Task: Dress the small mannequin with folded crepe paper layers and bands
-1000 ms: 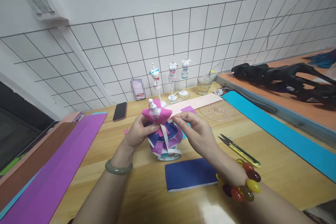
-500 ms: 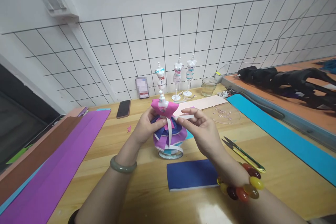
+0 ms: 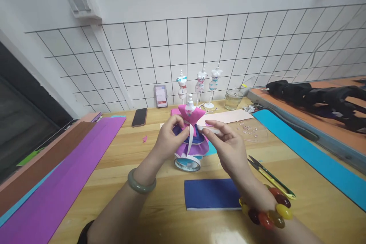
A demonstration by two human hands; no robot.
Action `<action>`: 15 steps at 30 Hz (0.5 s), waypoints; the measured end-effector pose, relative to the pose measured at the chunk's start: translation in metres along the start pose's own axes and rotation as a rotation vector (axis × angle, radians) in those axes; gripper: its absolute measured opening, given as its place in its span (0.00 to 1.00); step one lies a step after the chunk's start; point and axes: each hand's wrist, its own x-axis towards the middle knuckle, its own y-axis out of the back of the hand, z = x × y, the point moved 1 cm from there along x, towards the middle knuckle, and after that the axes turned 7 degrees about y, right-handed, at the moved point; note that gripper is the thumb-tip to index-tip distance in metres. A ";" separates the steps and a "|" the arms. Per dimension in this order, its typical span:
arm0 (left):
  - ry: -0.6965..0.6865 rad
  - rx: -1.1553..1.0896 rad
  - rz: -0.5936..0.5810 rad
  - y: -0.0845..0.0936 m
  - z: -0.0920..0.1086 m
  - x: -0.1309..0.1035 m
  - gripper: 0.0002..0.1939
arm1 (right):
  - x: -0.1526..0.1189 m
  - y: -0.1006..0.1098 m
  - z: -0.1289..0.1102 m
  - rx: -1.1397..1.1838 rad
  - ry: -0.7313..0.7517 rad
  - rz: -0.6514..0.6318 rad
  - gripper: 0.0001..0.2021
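Note:
A small dress-form mannequin (image 3: 190,103) stands in front of me, dressed in a pink collar-like top (image 3: 192,113), a navy layer and a purple ruffled skirt (image 3: 202,147). My left hand (image 3: 168,139) is closed at the waist, thumb pressing a narrow white strip (image 3: 191,139) against the front. That strip runs down to a white tape roll (image 3: 187,163) resting against the skirt's lower front. My right hand (image 3: 231,146) pinches the strip's other end between thumb and fingers, right of the waist. The left fingertips are hidden behind the mannequin.
Navy fabric (image 3: 211,194) lies near me, with yellow-handled thread snips (image 3: 271,179) to its right. Purple fabric (image 3: 85,171) covers the left side; a blue strip (image 3: 309,152) lies right. Behind are several things: bare mannequins (image 3: 215,80), a phone (image 3: 139,117), a glass (image 3: 233,100).
The view has shifted, so most things appear farther right. The mannequin's top has turned or leaned slightly right. Both hands keep their hold on the strip.

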 end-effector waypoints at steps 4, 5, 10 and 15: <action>-0.073 0.113 -0.072 0.001 0.010 -0.003 0.04 | -0.003 -0.003 -0.004 -0.117 0.087 -0.007 0.14; -0.093 0.136 -0.083 0.001 0.012 -0.003 0.05 | -0.004 -0.003 -0.004 -0.146 0.105 -0.008 0.14; -0.139 0.179 -0.130 0.000 0.017 -0.005 0.08 | -0.005 -0.002 -0.002 -0.202 0.149 -0.002 0.14; -0.108 0.230 -0.087 -0.001 0.021 -0.008 0.08 | -0.006 -0.004 -0.003 -0.201 0.152 -0.013 0.14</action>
